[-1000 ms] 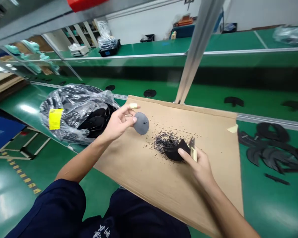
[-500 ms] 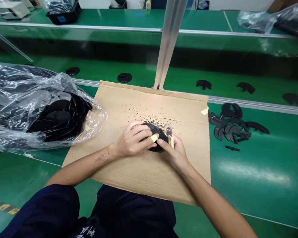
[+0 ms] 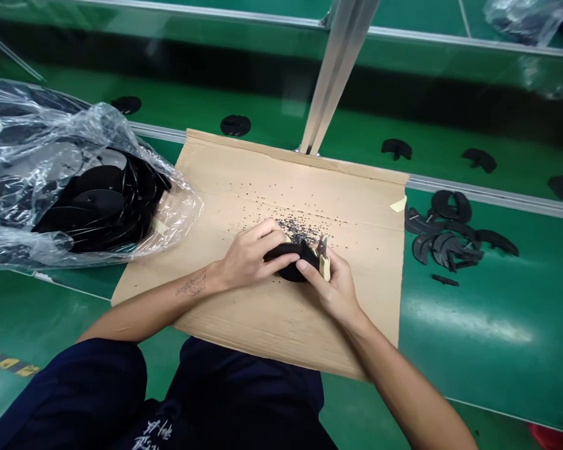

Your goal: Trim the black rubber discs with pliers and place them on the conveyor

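Note:
Over the middle of a brown cardboard sheet [image 3: 272, 312], both my hands meet on a stack of black round discs [image 3: 288, 259]. My left hand [image 3: 246, 256] is closed over the top of the stack, fingers wrapped round its far side. My right hand [image 3: 333, 287] grips the stack's right edge and also holds a small cutting tool [image 3: 323, 256] with a pale handle and dark metal jaws pointing up. Tiny black crumbs [image 3: 295, 226] lie scattered on the cardboard just beyond the hands.
A clear plastic bag [image 3: 70, 187] full of black discs lies at the left. A heap of trimmed black pieces [image 3: 445, 234] sits on the green bench to the right. An aluminium post [image 3: 333, 75] rises behind the cardboard. Single black parts [image 3: 234, 125] lie on the green belt beyond.
A second ago my left hand held one grey disc up, apart from the right. It has come down onto the black stack, and both hands now grip it together. The view tilted down.

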Motion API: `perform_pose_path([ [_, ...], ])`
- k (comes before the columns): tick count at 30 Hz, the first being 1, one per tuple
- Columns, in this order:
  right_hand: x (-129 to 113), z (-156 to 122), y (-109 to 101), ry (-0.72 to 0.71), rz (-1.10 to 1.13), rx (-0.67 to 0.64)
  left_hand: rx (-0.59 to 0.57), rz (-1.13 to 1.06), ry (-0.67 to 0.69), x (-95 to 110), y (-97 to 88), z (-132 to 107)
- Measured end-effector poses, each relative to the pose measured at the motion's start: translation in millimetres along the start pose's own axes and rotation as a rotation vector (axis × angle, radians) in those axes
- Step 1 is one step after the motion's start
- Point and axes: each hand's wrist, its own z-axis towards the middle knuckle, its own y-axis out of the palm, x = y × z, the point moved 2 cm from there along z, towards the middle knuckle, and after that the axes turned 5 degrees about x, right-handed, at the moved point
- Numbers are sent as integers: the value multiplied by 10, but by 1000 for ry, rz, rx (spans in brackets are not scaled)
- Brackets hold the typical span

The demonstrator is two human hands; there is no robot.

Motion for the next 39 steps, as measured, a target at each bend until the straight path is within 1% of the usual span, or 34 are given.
perform_pose_path([
  [4,-2,-3,11,21,-27,-19,-42,-95,-116,10,56,-26],
  [7,-11,-3,17,11,-30,-23,-104,-162,-181,10,95,-48],
  [10,-14,-5,24,-6,-29,-28,-167,-229,-226,9,123,-72],
  [14,-11,-17,28,-16,-62,-23,-197,-258,-256,9,117,-72],
  [22,-26,-10,23,-25,-84,-48,-240,-280,-163,-12,74,-28],
  [27,-35,-30,32,-40,-111,-66,-165,-298,-128,19,54,-27],
  [30,-38,-37,34,-73,-123,-64,-142,-324,-127,33,41,-26],
  [33,-56,-29,12,-142,-158,-25,-130,-322,-112,31,26,-22],
  [35,-71,-21,-10,-210,-189,2,-134,-301,-79,29,26,-24],
  [39,-81,-17,-47,-355,-259,20,-192,-162,6,27,65,-62],
])
